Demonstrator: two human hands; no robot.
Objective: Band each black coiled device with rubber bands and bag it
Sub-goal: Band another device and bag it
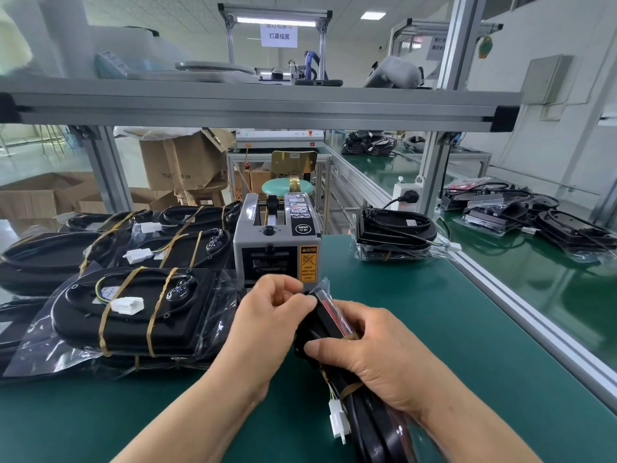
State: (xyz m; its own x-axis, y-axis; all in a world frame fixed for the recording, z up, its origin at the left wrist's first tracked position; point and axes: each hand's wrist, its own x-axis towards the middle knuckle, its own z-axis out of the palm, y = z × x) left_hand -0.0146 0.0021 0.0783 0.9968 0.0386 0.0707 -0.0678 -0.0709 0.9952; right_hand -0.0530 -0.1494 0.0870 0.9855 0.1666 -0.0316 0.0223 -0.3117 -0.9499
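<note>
Nearest the camera, a white plug connector [338,421] dangles on thin coloured wires from the black coiled device [337,332], which is held on edge above the green mat [450,329] with its far end raised toward the tape dispenser. Around its lower half the right hand [384,359] is wrapped, thumb pressed on the near face and fingers closed behind, clamping body and cable together; a tan rubber band [349,389] crosses the device just below that hand. Up at the far end the left hand [270,312] pinches with thumb and fingertips together on the top edge, where clear film of a plastic bag [325,287] shows; whether it grips the bag mouth, a second band or both is hard to tell. I judge the device stiff and moderately light, a flat hard shell safe to grip by its long edges, while the coiled cable is springy and the film slippery, so the hold belongs on the shell and not on the wires or connector. To the left lie finished bagged devices [133,309], banded twice. Behind the hands stands the grey tape dispenser [277,242], and further right another bagged unit [397,235].
</note>
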